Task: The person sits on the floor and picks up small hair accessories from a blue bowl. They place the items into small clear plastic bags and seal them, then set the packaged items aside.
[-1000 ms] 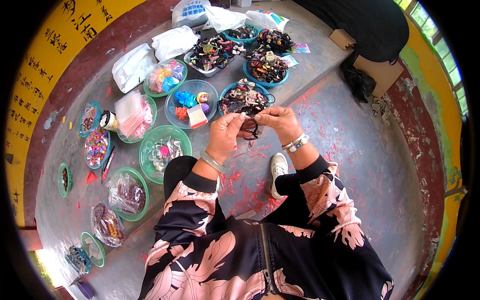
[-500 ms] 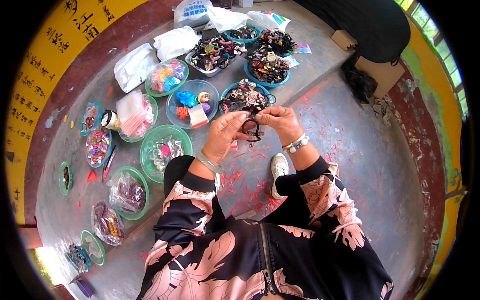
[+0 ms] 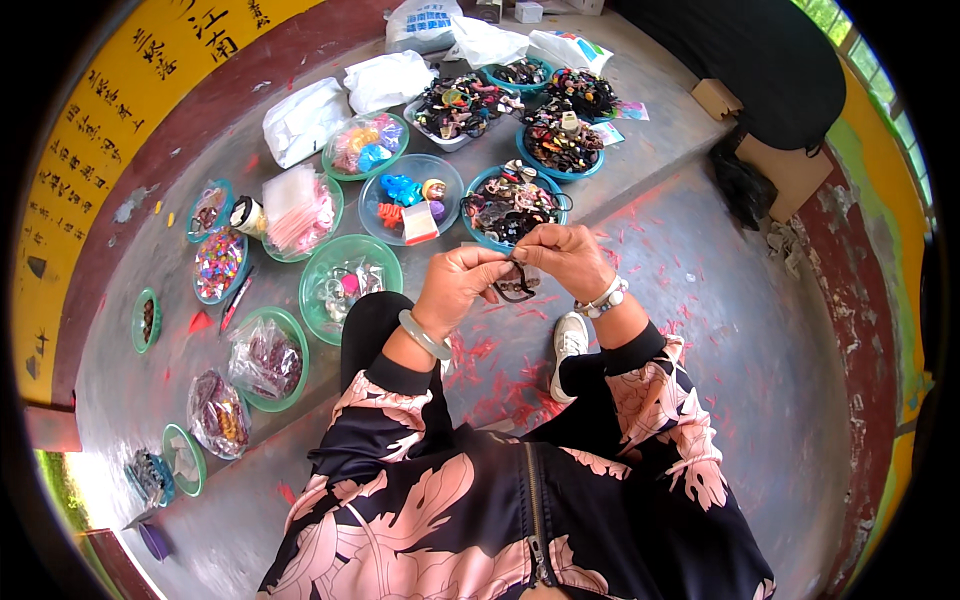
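Floor (image 3: 760,400) grey. Blue basin (image 3: 480,235) w/ tangled dark bands (image 3: 512,210), rt of clear basin (image 3: 372,218). L hand (image 3: 458,288) & R hand (image 3: 570,265): each grip narrow, pinching black loop (image 3: 515,298), hangs betw. them, nr side of blue basin. Red scraps (image 3: 500,385) on floor.

Bowls (image 3: 318,290) and bags (image 3: 305,122) on grey ledge (image 3: 645,150)

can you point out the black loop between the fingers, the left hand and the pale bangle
Black loop (image 3: 516,299): head view, on its lower edge
Left hand (image 3: 451,288): head view, on the middle of the hand
Pale bangle (image 3: 423,337): head view, midway along its visible band
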{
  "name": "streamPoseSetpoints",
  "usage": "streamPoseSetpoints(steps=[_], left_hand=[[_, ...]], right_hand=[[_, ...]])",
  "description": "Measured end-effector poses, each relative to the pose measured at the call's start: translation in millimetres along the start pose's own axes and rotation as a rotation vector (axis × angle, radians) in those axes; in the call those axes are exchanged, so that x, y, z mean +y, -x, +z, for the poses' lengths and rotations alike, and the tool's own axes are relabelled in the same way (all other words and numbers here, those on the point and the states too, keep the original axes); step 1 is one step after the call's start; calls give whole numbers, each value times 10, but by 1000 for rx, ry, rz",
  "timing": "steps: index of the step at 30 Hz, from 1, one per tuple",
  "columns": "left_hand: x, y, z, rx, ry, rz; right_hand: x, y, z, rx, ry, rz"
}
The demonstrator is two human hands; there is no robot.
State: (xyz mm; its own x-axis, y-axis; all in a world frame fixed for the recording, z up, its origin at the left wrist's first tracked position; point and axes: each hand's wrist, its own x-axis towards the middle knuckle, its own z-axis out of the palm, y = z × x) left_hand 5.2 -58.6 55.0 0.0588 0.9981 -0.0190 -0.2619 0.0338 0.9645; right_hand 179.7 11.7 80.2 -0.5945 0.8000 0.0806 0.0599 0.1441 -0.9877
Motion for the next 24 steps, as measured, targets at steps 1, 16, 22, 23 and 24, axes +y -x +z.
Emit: streamPoseSetpoints(steps=[1,16,22,23,24], left_hand=[[18,36,2,0,4,-8],[152,382,-2,160,41,-62],[206,492,3,218,-74,33],[196,499,-7,232,-81,41],[197,505,-11,238,-86,51]], right_hand=[[8,9,11,-2,-18,5],[-23,34,160,-22,-122,11],[-6,17,199,1,-179,21],[-7,5,201,-2,-161,0],[-10,-4,204,-2,-143,-19]])
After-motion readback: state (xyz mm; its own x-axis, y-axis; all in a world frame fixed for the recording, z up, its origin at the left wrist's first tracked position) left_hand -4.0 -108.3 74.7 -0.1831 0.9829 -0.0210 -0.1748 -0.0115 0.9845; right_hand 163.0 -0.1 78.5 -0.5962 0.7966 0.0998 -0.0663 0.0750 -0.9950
